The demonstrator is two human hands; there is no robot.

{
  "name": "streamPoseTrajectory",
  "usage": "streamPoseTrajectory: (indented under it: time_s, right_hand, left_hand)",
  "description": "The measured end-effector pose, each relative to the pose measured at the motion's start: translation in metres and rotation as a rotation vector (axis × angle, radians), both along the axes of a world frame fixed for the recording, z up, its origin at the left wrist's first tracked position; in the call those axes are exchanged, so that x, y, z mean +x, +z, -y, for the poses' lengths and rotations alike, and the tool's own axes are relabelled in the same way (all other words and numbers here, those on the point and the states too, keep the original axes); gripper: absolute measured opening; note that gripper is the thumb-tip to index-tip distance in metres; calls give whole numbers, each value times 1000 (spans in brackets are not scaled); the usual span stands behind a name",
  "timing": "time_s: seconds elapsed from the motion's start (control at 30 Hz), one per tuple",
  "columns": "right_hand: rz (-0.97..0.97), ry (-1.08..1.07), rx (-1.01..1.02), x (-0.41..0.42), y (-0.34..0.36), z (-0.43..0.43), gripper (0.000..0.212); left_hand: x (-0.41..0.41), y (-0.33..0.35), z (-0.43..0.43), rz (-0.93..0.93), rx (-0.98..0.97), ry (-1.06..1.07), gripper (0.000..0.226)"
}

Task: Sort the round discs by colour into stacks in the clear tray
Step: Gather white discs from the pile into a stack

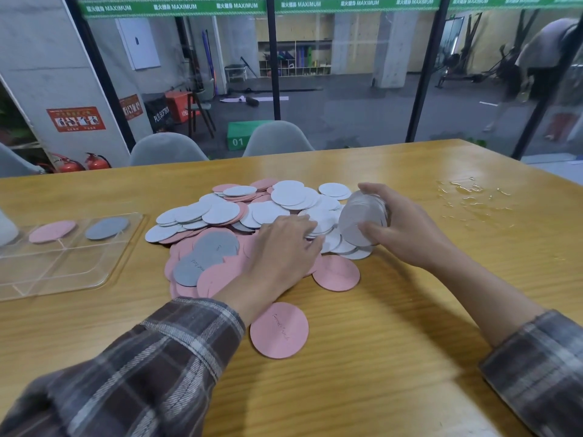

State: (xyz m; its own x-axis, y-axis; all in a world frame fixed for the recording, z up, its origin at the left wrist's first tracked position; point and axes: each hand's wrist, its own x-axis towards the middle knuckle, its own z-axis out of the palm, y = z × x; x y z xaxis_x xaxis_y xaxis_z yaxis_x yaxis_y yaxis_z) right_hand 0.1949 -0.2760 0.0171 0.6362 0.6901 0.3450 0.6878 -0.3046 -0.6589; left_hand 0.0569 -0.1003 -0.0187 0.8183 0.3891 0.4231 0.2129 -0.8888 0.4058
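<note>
On the yellow wooden counter (pixel 394 342), a loose pile of round pink, white and grey discs (pixel 220 212) is lying in front of us, spreading across the middle. Our right hand (pixel 403 228) is holding a stack of grey-white discs (pixel 362 219) on edge at the pile's right side. Its grip is closing round the stack, with the thumb on the near face and the fingers curling over the top. Our left hand (pixel 280 250) is lying palm down on the pile, fingers loosely spreading over white discs. Its grip is looking relaxed, though the fingertips are blurred. To our left, the clear plastic tray (pixel 63 272) is sitting apart from the pile, carrying one pink disc (pixel 52 231) in its far left compartment and one grey disc (pixel 107 228) in the compartment beside it. A single pink disc (pixel 279 330) is lying on its own, just beside the cuff of our plaid sleeve (pixel 189 335). At far right, a crumpled sheet of clear film (pixel 470 197) is resting on the counter.
</note>
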Motion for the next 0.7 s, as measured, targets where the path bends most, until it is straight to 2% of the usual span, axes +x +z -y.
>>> streamPoseTrajectory:
  time_s: [0.1, 0.3, 0.43, 0.7]
  right_hand:
    - [0, -15, 5, 1, 0, 0, 64]
    - [6, -3, 8, -1, -1, -1, 64]
    - [4, 5, 11, -1, -1, -1, 60]
    - [7, 30, -11, 2, -5, -2, 50]
  left_hand:
    - [-3, 1, -3, 87, 39, 0, 20]
    - [-5, 1, -2, 131, -77, -76, 13]
    - [-8, 3, -3, 75, -54, -45, 34]
    - [-10, 5, -2, 59, -43, -23, 46]
